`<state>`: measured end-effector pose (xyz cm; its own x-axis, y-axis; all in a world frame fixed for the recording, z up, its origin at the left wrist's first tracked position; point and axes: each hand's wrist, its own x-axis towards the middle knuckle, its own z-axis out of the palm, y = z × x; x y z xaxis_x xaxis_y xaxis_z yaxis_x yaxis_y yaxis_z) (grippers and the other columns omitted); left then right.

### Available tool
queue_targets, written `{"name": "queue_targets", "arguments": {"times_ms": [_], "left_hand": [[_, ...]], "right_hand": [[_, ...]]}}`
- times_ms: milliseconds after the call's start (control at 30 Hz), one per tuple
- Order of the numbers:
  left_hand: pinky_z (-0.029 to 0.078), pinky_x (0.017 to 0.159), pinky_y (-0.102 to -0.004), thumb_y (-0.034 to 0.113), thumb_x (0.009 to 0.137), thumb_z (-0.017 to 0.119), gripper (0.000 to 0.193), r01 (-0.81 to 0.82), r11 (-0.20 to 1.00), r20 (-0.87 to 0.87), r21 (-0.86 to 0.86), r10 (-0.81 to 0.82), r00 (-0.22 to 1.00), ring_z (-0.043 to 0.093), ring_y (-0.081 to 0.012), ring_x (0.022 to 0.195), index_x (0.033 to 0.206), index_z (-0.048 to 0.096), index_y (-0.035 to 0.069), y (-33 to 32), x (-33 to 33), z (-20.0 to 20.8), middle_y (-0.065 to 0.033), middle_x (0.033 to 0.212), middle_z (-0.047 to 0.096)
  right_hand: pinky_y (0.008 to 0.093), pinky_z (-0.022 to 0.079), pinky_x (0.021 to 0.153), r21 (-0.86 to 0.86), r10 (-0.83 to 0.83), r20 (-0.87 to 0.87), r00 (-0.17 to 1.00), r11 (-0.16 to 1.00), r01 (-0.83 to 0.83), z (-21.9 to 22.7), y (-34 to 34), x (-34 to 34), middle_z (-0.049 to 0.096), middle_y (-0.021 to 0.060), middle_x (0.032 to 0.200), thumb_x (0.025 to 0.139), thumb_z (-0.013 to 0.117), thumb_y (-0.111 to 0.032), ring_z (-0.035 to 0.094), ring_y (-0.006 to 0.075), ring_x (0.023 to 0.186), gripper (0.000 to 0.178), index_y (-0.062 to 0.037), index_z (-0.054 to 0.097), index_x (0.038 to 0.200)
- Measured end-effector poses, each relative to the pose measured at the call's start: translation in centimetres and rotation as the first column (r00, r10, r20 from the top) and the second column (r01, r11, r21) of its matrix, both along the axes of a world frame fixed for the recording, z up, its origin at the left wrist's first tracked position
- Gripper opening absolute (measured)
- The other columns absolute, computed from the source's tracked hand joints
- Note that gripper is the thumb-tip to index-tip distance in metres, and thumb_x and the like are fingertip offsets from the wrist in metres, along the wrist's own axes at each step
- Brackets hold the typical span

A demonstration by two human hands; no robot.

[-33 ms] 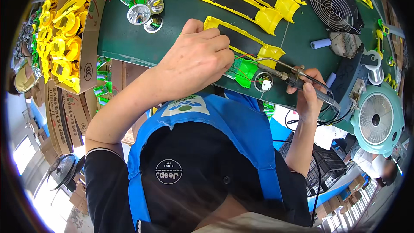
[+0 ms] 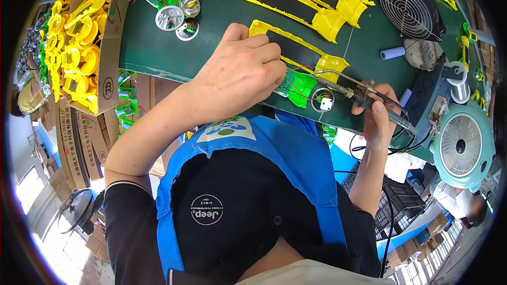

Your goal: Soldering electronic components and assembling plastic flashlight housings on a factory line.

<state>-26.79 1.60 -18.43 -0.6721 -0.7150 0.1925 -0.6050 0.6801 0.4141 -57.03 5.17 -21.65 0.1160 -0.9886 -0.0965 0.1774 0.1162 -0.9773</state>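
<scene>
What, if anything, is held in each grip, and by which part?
Right grip: the soldering iron, by its handle. Left grip: cannot be told, as the hold is hidden.

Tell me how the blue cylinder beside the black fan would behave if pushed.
The blue cylinder would probably roll if nudged sideways, since it lies on its round side on the green tabletop. It looks stiff, with straight edges. Pushed rightward, it would likely bump the grey lump nearby.

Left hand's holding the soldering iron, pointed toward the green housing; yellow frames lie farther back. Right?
No, wrong hand: the head view shows the soldering iron in the right hand. The green housing and yellow frames are as you say.
</scene>
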Motion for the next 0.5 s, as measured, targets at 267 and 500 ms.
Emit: {"name": "queue_targets", "arguments": {"times_ms": [267, 500], "left_hand": [[0.037, 0.079, -0.0367, 0.005, 0.07, 0.068, 0.014, 0.004, 0.999, -0.015, 0.054, -0.003, 1.0, 0.053, -0.0198, 0.077, 0.075, 0.055, 0.011, -0.3, 0.0, 0.4, -0.002, 0.074, 0.049], [0.038, 0.076, -0.0371, 0.014, 0.07, 0.074, 0.025, -0.079, 0.996, 0.022, -0.043, 0.08, 0.997, 0.056, -0.023, 0.091, 0.09, 0.061, 0.009, -5.1, -0.9, 1.0, -0.0048, 0.093, 0.055]], "right_hand": [[0.0306, 0.051, 0.069, -0.07, -0.068, 0.045, 0.997, 0.995, 0.071, 0.0, -0.1, 0.1, 0.061, 0.0128, 0.071, 0.086, 0.067, -0.03, 0.062, 0.0199, 0.064, 0.039, 0.0033, 0.051, 0.099], [0.0366, 0.051, 0.075, -0.419, -0.275, -0.103, 0.956, 0.884, 0.209, 0.8, -2.0, 3.1, 0.063, 0.0189, 0.085, 0.093, 0.058, -0.041, 0.065, 0.0249, 0.071, 0.048, -0.0052, 0.037, 0.117]]}}
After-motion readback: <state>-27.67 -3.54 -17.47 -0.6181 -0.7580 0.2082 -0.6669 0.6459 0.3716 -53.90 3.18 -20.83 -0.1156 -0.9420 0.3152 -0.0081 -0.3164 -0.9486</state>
